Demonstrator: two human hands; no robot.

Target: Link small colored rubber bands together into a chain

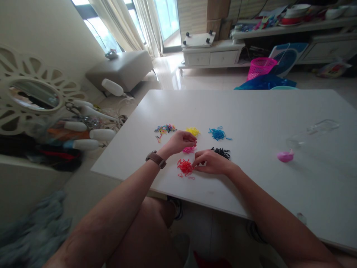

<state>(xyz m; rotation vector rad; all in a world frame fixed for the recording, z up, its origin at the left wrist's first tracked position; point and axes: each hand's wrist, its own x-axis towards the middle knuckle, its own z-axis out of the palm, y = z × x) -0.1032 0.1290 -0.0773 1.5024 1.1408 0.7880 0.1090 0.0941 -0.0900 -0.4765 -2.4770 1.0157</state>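
Observation:
Small rubber bands lie sorted by colour in little heaps on a white table. My right hand has thumb and fingers pinched at the right edge of the red rubber bands, a bit of red at the fingertips. Above the pink rubber bands hovers my left hand, fingers drawn together; what they hold, if anything, is too small to make out. Behind it are the partly covered yellow rubber bands. Black rubber bands sit just beyond my right hand, blue rubber bands farther back, mixed-colour rubber bands at left.
On the table's right side lie a pink-purple pouch-like object and a clear plastic container. White lamp shades stand close to the left edge. A pink basket is on the floor beyond the table.

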